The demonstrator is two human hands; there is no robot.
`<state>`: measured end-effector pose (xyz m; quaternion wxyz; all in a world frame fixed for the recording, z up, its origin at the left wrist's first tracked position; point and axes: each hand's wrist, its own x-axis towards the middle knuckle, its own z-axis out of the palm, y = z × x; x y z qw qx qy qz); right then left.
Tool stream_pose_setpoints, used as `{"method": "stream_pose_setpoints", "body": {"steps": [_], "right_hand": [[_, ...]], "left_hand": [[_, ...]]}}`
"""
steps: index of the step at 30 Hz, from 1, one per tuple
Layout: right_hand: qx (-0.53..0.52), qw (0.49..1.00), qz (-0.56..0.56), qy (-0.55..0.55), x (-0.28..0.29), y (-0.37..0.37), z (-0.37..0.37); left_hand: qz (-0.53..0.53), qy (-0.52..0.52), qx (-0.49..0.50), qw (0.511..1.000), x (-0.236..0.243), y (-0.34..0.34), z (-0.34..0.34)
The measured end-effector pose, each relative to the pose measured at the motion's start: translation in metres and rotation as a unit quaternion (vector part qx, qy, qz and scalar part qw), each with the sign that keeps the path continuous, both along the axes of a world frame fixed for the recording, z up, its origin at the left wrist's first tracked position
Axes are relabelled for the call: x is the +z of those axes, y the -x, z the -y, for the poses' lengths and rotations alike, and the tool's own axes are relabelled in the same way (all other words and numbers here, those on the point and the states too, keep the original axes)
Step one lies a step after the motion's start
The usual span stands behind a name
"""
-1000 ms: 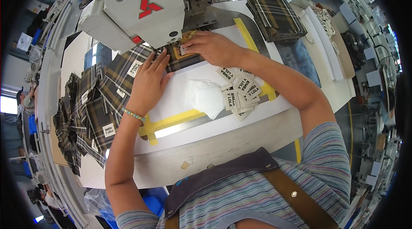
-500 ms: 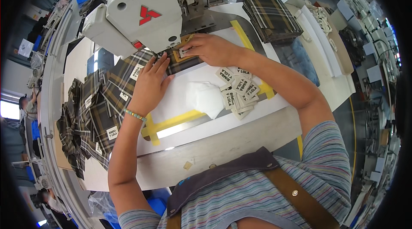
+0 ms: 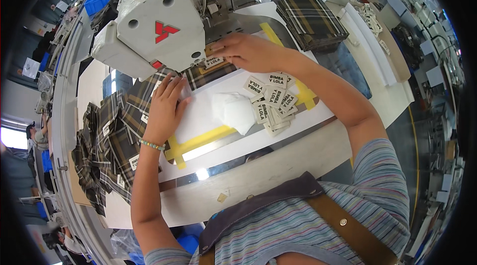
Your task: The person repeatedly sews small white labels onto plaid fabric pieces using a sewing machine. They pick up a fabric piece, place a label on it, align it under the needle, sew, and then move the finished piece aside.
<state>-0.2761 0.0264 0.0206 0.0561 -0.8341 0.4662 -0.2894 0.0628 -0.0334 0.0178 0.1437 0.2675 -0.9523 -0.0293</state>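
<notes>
Cream rectangular label (image 3: 214, 61), probably light, pliable and best taken by its edges, lies over dark plaid cloth (image 3: 201, 80) at the right hand (image 3: 257, 52), whose grip cannot be told; left hand (image 3: 166, 103), fingers slightly parted.

From where I stand: one view, head-worn, the left lens of a side-by-side fisheye pair. Sits above the person's striped shirt (image 3: 308, 220), faces steeply down and a bit forward, upright, not mirrored. Close-range on the left hand (image 3: 166, 103) and right hand (image 3: 253, 53), both above frame centre. Nearer the wearer than the hands, the shirt fills the bottom edge, seen from above. Just beyond them, the white sewing machine (image 3: 154, 21) looms close, cut by the top edge. Well outside both hands, the room bends around the rim, small and far, corners black.
</notes>
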Motion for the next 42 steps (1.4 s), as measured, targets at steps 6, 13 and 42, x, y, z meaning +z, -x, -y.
{"method": "stream_pose_setpoints", "body": {"steps": [6, 13, 42], "right_hand": [[-0.113, 0.986, 0.012, 0.122, -0.003, 0.064, -0.019], [-0.157, 0.967, -0.031, 0.199, -0.005, 0.065, -0.015], [-0.142, 0.981, 0.044, 0.127, -0.019, 0.095, -0.003]], "left_hand": [[-0.026, 0.009, -0.013, 1.0, 0.015, -0.022, -0.012], [-0.038, -0.008, -0.051, 0.998, 0.022, -0.013, -0.013], [-0.032, -0.076, -0.09, 0.993, -0.004, 0.061, 0.015]]}}
